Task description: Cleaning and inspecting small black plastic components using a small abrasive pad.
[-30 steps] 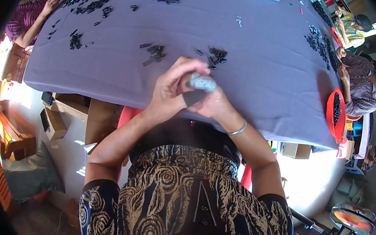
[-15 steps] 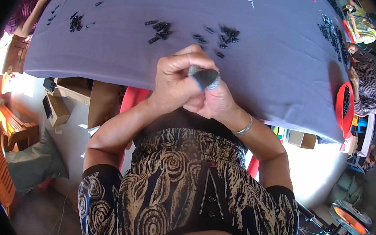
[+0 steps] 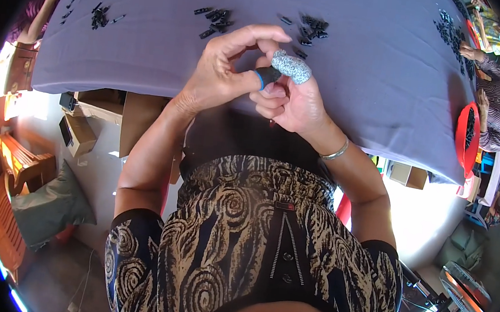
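The desk (image 3: 382, 66), under its purple-grey cloth, fills most of the upper frame. The cloth is creased, so I reckon a snagged forearm could drag it and scatter whatever lies on top.

At the right side of the frame, the red basket (image 3: 462, 142) of black pieces sits by the desk's edge; a bump from the neighbour's arm beside it might tip it.

My left fingers (image 3: 252, 34) bow into a half-open ring at the centre, with a wide gap between index and thumb. I cannot tell whether they pinch anything.

My right fingers (image 3: 271, 101) curl loosely just below; nothing shows in them, though their inner side is hidden.

Beyond my hands, in the upper middle, lie a left heap (image 3: 216, 21) and a right heap (image 3: 312, 27) of black pieces; a careless knuckle could spread either one.

The speckled grey cover (image 3: 293, 68) sits on my right thumb. If it is loose, a sideways rub could twist it or pull it off.

The blue-edged black cover (image 3: 269, 75) is on my left thumb, against or just beside the grey one; friction between them could drag it askew.
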A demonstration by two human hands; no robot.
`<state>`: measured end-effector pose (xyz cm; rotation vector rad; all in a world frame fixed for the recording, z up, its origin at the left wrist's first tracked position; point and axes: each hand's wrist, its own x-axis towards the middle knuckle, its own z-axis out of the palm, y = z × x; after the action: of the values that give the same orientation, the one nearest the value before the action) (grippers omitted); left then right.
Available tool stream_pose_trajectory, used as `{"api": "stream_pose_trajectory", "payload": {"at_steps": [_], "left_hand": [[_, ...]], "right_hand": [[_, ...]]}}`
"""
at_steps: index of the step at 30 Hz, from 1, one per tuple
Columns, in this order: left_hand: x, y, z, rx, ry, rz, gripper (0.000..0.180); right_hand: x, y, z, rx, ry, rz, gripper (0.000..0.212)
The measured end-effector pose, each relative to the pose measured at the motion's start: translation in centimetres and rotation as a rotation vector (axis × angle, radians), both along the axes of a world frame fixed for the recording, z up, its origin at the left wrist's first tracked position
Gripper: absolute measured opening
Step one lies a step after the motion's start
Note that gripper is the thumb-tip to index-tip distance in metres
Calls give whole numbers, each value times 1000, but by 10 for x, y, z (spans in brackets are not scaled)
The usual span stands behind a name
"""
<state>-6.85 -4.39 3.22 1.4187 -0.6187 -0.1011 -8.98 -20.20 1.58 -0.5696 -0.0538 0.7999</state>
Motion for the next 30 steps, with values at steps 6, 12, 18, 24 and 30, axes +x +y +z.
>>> {"api": "stream_pose_trajectory", "payload": {"at_steps": [6, 12, 18, 24, 30], "left_hand": [[16, 16, -18, 34, -113, 172, 37], [25, 25, -20, 574, -315, 606, 26], [28, 25, -24, 872, -577, 795, 24], [31, 30, -35, 975, -516, 832, 25], [32, 29, -36, 905, -528, 843, 25]], "right_hand": [[17, -11, 10, -366, -58, -46, 47], [53, -65, 14, -611, -407, -619, 11], [63, -87, 8, -722, -391, -723, 10], [61, -80, 8, -988, -506, -650, 11], [58, -71, -4, -1383, -1009, -516, 17]]}}
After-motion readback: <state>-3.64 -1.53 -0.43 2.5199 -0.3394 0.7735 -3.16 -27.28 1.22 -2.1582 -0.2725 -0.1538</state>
